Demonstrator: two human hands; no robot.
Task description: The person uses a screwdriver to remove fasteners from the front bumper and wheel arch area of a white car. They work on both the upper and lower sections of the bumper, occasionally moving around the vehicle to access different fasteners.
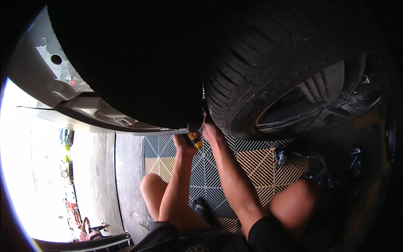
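My left hand [182, 144] is closed around a yellow-and-black tool handle [196, 142] under the lower edge of a car's light-coloured body panel [138, 126]. The working end of that tool is out of sight, so its exact kind does not show. Close by on the right, my right hand [208, 129] reaches up into the dark gap between the wheel-arch liner [126, 63] and the tyre [235, 84]. Its fingers are mostly lost in shadow, and whether they grip anything is hidden.
The wheel's dark spoked rim [327, 96] fills the right side. Crumpled plastic wrapping [321, 168] lies on the grey-and-tan slatted floor tiles [205, 180] beside my right knee. Bare concrete [130, 168] runs along the left, and another person [90, 233] is far off at lower left.
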